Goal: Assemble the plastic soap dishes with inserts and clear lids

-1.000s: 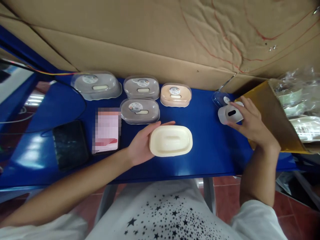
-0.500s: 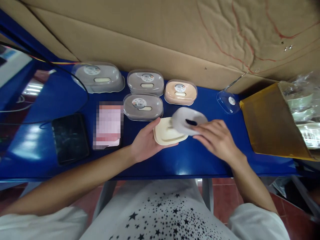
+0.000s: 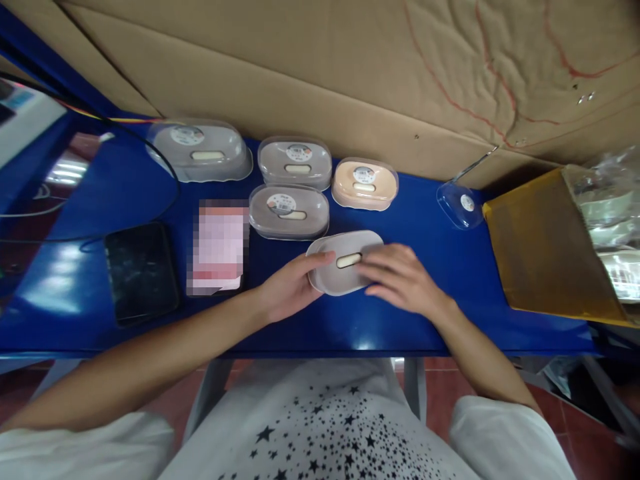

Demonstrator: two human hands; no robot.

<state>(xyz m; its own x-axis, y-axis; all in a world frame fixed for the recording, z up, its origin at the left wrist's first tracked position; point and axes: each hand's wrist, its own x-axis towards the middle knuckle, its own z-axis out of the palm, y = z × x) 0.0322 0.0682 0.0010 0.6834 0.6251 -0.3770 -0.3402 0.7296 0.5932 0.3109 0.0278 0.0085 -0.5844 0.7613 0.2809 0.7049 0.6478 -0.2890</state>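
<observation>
My left hand (image 3: 295, 287) is closed around the left end of a small oval container, its thumb on top. The container's grey lid (image 3: 327, 267) is tilted a little, and through its oval slot shows a cream raised piece (image 3: 349, 261). The cream base under the lid is hidden from this angle. My right hand (image 3: 400, 277) is at the lid's right end, with fingers stretched over it near the slot and slightly apart. Just behind stands a grey container (image 3: 310, 223) under a clear cover with a round label.
Farther back are more clear-covered containers, grey (image 3: 270, 177) and peach (image 3: 363, 197). A loose clear cover (image 3: 453, 207) lies near a cardboard box (image 3: 535, 260) of wrapped items. On the left lie a phone (image 3: 220, 250), a black tablet-like slab (image 3: 143, 273) and cables.
The grey lid has come down from my right hand onto the cream base, whose raised piece now shows through the slot. My right hand's fingers have loosened and shifted left; my left thumb now overlaps the lid.
</observation>
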